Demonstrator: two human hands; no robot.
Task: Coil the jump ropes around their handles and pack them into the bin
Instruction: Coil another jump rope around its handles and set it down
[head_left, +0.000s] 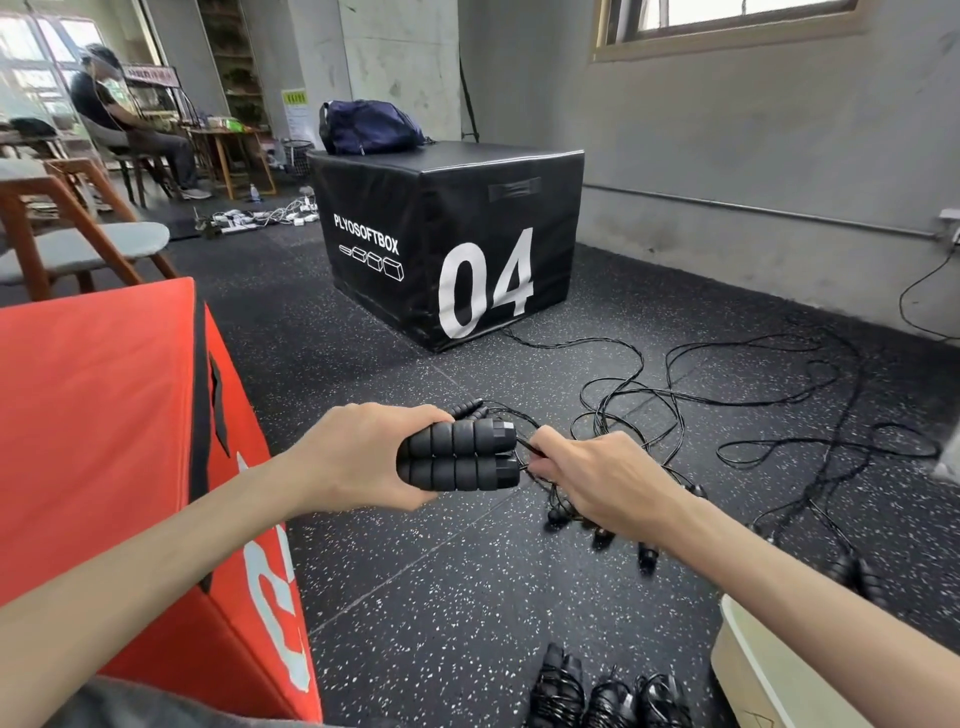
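While curled round two black foam handles (460, 456) laid side by side at centre frame, left hand (358, 457) grips them firmly. At 3 o'clock of the handles, right hand (597, 480) pinching the thin rope (530, 448) at their caps. Loose ropes (727, 415) at 2 o'clock, coiled bundles (608, 696) at 6, pale bin (769, 670) at 5

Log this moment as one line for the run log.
left hand grips paired handles | right hand pinches rope | coiling not begun | coiled ropes on floor | bin right
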